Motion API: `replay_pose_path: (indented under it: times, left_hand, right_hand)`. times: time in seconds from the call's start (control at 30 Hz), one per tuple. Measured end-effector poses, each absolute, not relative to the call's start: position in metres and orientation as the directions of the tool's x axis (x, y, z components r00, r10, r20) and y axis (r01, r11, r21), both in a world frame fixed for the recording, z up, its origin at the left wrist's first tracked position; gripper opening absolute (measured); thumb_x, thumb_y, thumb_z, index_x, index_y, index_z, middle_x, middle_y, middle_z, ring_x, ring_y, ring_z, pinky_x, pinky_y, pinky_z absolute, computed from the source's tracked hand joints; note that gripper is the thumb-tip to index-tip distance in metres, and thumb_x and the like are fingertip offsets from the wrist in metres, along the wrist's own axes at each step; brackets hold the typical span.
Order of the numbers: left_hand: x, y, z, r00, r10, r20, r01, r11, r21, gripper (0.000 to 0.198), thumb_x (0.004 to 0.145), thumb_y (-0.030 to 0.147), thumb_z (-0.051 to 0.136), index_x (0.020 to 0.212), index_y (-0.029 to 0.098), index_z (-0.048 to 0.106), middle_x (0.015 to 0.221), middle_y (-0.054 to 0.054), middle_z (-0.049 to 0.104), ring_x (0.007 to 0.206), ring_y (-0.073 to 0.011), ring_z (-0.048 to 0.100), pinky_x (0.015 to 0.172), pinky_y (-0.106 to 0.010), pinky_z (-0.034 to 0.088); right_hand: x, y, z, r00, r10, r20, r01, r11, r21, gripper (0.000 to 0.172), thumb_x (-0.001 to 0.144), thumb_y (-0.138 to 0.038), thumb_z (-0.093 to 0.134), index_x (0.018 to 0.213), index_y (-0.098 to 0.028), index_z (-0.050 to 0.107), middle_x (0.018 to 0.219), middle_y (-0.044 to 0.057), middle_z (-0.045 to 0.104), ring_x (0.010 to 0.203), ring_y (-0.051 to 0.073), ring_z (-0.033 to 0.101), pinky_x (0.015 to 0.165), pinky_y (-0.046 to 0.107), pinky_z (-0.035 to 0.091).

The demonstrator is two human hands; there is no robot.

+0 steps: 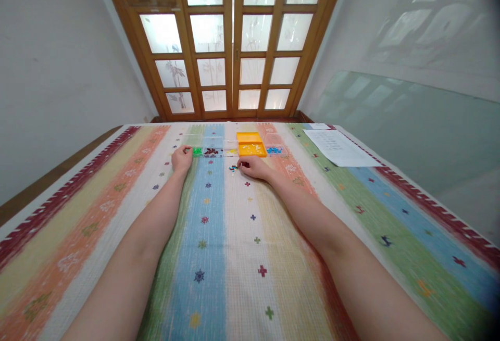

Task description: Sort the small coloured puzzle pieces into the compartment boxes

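My left hand is closed at the left end of a row of clear plastic boxes, its fingertips against the box with small green pieces. What those fingers pinch, if anything, is too small to tell. My right hand is curled with its fingertips together beside a little heap of mixed-colour pieces on the cloth. Anything between them is hidden. Behind it stands an open orange box with white pieces inside. Dark brown pieces, yellow pieces and blue pieces lie in clear boxes alongside.
A striped, patterned tablecloth covers the table. Printed paper sheets lie at the far right. Beyond the far table edge are wooden doors with glass panes. A pale glass panel leans along the right wall.
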State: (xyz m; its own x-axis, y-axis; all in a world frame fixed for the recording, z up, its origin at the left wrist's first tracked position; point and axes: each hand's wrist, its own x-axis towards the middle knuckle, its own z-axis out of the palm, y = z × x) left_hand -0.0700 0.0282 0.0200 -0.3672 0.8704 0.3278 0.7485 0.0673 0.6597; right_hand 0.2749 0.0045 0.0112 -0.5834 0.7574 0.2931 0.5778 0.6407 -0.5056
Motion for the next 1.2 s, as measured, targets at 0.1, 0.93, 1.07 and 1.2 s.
replay_pose_path:
  times: [0.1,0.93,1.07,1.2]
  left_hand:
    - [-0.068,0.03,0.018,-0.351,0.875,0.334,0.753,0.052,0.655,0.034,0.09,0.038,0.056,0.108,0.018,0.077,0.084,-0.005,0.071,0.078,-0.0211,0.062,0.071,-0.029,0.042]
    - [-0.037,0.025,0.014,-0.125,0.92,0.371,0.792,-0.133,0.596,0.029,0.092,0.036,0.057,0.104,0.02,0.078,0.081,-0.005,0.072,0.076,-0.0206,0.061,0.072,-0.03,0.041]
    - [-0.037,0.026,0.012,-0.121,0.917,0.379,0.795,-0.14,0.591,0.029,0.092,0.038,0.058,0.103,0.02,0.078,0.078,-0.004,0.07,0.074,-0.0206,0.06,0.07,-0.03,0.04]
    - [-0.038,0.028,0.01,-0.113,0.913,0.392,0.794,-0.154,0.588,0.028,0.091,0.038,0.059,0.102,0.02,0.078,0.076,-0.004,0.069,0.072,-0.0201,0.059,0.069,-0.03,0.039]
  right_hand:
    - [0.27,0.002,0.012,-0.63,0.725,0.279,0.545,0.668,-0.507,0.02,0.086,-0.014,0.058,0.098,-0.02,0.073,0.08,-0.001,0.067,0.071,0.013,0.055,0.068,0.023,0.036]
    - [0.265,0.006,0.006,-0.638,0.714,0.288,0.535,0.68,-0.502,0.029,0.089,-0.012,0.06,0.109,-0.023,0.076,0.098,0.003,0.074,0.085,0.017,0.063,0.076,0.025,0.042]
    - [0.266,0.006,0.006,-0.651,0.7,0.293,0.519,0.693,-0.5,0.025,0.089,-0.011,0.06,0.104,-0.022,0.077,0.099,0.003,0.075,0.087,0.017,0.064,0.077,0.025,0.043]
    - [0.267,0.008,0.006,-0.657,0.698,0.285,0.518,0.693,-0.501,0.022,0.089,-0.012,0.061,0.102,-0.022,0.076,0.095,0.003,0.074,0.082,0.016,0.062,0.075,0.025,0.042]
